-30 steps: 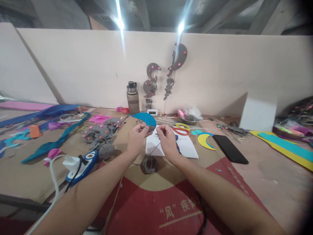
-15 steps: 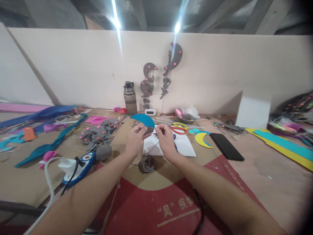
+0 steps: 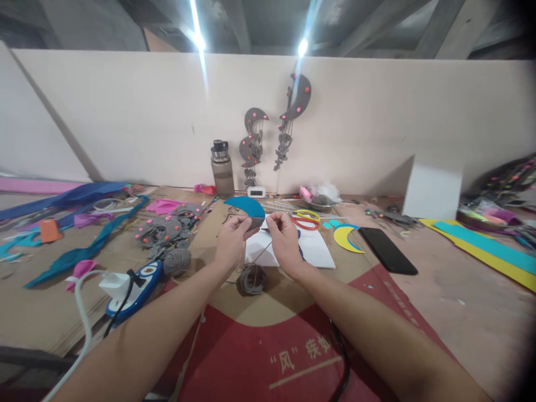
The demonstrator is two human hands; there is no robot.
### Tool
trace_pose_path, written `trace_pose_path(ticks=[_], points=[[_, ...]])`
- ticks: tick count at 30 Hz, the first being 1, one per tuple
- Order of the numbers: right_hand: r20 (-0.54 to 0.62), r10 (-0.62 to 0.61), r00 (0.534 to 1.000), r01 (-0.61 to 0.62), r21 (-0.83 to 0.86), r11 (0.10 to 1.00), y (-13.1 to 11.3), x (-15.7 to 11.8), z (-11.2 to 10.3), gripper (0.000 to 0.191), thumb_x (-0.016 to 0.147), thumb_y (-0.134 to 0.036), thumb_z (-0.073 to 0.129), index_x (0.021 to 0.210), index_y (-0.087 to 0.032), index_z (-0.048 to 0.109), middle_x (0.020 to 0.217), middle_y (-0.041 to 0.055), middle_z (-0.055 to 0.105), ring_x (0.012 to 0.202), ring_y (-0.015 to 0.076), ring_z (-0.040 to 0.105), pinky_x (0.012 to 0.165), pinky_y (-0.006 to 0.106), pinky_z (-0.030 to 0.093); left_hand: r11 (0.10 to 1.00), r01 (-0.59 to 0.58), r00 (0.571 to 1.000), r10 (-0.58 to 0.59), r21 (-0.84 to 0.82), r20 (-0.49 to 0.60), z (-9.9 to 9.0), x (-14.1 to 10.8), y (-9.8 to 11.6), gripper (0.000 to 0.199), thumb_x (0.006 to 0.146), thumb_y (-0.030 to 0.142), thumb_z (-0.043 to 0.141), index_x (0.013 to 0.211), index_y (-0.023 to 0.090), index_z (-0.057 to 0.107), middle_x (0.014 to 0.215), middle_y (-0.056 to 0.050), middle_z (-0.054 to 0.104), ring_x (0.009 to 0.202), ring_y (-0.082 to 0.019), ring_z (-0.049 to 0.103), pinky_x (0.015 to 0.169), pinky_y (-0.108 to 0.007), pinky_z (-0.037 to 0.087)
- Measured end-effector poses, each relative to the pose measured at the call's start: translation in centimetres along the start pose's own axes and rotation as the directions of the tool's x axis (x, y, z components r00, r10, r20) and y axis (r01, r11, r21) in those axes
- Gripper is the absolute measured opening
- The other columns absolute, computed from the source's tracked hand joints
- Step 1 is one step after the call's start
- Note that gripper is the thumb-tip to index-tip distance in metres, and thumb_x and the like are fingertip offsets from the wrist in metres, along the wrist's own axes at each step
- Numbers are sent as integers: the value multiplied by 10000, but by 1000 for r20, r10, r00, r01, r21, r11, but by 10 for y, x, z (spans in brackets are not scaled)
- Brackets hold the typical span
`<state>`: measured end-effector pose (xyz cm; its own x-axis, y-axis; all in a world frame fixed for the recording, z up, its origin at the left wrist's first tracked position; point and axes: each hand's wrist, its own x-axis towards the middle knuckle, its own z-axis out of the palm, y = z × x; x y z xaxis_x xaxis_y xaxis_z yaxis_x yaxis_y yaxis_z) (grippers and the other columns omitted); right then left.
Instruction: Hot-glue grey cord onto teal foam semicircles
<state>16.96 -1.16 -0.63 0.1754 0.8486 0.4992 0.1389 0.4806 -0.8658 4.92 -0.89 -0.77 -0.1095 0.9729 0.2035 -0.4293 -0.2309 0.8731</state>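
Observation:
My left hand (image 3: 233, 237) is closed on a blue crescent cutout (image 3: 248, 205), pinching its lower part, where grey cord seems to be wrapped around it. Just to the right, the fingers of my right hand (image 3: 285, 237) are pinched on a grey cord (image 3: 262, 252). That cord runs down to a loose coil (image 3: 252, 279) lying on the cardboard below my hands. Behind and under the hands is a white pad of paper (image 3: 316, 251). The fingertips of both hands are close together, and the cord between them is too fine to follow.
Scissors with red and yellow handles (image 3: 306, 219), a yellow crescent (image 3: 347, 239) and a black phone (image 3: 387, 251) lie to the right. On the left are a power strip (image 3: 136, 293), a grey yarn ball (image 3: 177, 261) and grey felt pieces (image 3: 167, 228). A bottle (image 3: 223, 170) stands behind.

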Motion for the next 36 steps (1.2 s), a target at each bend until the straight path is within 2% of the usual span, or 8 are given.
trace_pose_path(ticks=[13, 23, 36], points=[[-8, -18, 1000, 18, -3, 1000, 3, 1, -1, 131, 819, -321, 511, 777, -198, 527, 691, -34, 493, 646, 119, 443, 620, 247, 366, 999, 31, 999, -33, -41, -32, 3, -2, 3, 185, 645, 266, 706, 679, 137, 578, 743, -5, 622, 764, -145, 628, 824, -371, 516], [34, 21, 999, -20, -19, 1000, 9, 1, -1, 118, 813, -306, 503, 769, -200, 533, 692, -31, 508, 649, 124, 448, 626, 252, 366, 984, 83, 995, -90, -160, -31, 5, -2, 5, 139, 629, 178, 695, 675, 141, 569, 695, 7, 620, 687, -113, 620, 751, -305, 536], [75, 84, 994, -85, 9, 996, 10, 2, 0, 121, 796, -303, 499, 755, -202, 551, 663, -35, 513, 608, 117, 430, 590, 245, 350, 969, 132, 990, -139, -207, -17, 0, 1, 1, 117, 629, 144, 661, 686, 133, 559, 700, 3, 600, 691, -111, 601, 693, -293, 555]])
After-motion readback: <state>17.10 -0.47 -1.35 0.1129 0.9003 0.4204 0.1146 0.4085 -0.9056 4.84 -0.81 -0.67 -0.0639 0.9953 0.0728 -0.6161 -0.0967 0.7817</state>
